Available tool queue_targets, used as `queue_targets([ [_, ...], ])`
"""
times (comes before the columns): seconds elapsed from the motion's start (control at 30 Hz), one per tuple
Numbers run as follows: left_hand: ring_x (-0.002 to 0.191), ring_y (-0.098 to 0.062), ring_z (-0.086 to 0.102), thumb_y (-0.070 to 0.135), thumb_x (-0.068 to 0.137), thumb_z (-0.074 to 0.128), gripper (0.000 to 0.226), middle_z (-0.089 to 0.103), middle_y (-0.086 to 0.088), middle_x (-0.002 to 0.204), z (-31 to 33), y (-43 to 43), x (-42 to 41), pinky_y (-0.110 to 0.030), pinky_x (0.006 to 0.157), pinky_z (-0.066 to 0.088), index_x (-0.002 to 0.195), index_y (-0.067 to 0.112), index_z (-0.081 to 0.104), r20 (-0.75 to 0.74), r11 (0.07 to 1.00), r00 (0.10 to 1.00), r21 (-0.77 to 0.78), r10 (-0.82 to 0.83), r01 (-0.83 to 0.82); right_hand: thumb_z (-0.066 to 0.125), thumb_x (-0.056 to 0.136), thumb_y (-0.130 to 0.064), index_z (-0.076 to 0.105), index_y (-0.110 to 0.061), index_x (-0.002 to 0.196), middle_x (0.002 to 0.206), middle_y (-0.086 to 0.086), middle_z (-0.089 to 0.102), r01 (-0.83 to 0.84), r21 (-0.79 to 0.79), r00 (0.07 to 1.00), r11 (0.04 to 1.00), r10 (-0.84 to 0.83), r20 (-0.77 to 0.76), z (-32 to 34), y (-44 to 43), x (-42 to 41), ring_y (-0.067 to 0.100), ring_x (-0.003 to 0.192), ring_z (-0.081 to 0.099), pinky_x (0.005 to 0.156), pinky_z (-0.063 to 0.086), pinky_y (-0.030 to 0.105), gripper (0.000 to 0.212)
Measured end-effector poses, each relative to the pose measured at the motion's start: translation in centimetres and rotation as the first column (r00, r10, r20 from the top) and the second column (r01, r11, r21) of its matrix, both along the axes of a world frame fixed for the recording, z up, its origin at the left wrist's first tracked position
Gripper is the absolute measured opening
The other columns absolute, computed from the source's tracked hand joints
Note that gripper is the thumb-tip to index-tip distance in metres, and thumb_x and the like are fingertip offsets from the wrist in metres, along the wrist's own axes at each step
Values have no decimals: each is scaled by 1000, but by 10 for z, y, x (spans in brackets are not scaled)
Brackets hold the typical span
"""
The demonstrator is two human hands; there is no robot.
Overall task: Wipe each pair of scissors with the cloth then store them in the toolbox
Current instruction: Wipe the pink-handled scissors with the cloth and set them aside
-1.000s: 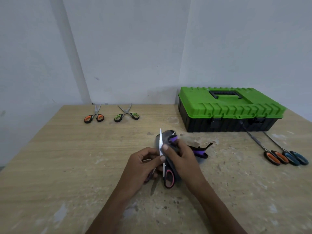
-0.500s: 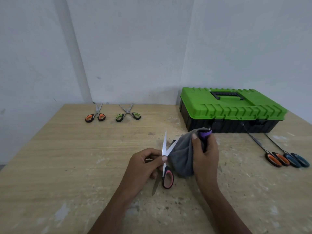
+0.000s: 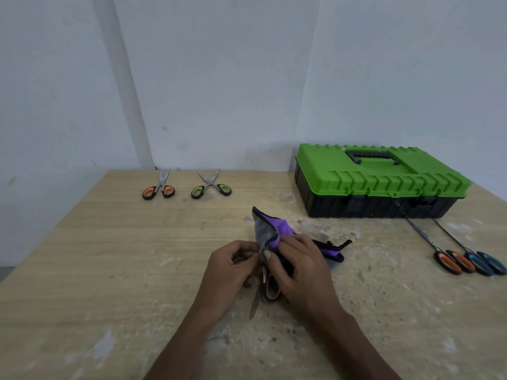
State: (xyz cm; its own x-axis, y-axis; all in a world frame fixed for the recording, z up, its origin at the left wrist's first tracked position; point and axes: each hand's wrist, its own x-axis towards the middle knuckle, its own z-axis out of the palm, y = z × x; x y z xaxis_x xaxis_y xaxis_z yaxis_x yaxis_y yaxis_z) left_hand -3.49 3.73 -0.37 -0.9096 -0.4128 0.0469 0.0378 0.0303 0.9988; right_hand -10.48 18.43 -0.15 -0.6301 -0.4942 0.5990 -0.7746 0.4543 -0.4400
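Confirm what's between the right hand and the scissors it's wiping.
The cloth: the right hand grips it folded over the blades of the pink-handled scissors, which the left hand holds. Seen in the head view.

Open table point(image 3: 90, 264) at left and along the near edge. Far left: small orange scissors point(image 3: 159, 187) and small green scissors point(image 3: 211, 186), apart, near the wall point(image 3: 219, 91). Far right: shut toolbox point(image 3: 378, 179); long orange scissors point(image 3: 447, 263) and long blue scissors point(image 3: 489, 266) slant from its front toward the near right. Centre: left hand point(image 3: 230, 272), right hand point(image 3: 300, 267), cloth point(image 3: 264, 229), held scissors point(image 3: 271, 292).
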Motion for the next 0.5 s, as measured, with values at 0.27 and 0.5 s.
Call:
queue_targets([
  [0.27,66,-19,62,11,91,73,14,77,-8,94,-2,-5,-1,-24,53,51,104,16,76,29,1000,999,1,26,-26,58,97,-33,73,-26,112,113,-18,68,-52,55,998,997,50,40,-1,4,3,10,105,52,90,45,30,22],
  [0.5,61,-4,66,15,89,76,12,77,-4,85,0,-1,2,-23,56,52,101,17,76,30,997,999,-81,9,-7,63,95,-25,74,-21,96,93,-10,71,217,-25,976,976,-217,7,-8,13,-24,17,89,52,76,50,41,12],
])
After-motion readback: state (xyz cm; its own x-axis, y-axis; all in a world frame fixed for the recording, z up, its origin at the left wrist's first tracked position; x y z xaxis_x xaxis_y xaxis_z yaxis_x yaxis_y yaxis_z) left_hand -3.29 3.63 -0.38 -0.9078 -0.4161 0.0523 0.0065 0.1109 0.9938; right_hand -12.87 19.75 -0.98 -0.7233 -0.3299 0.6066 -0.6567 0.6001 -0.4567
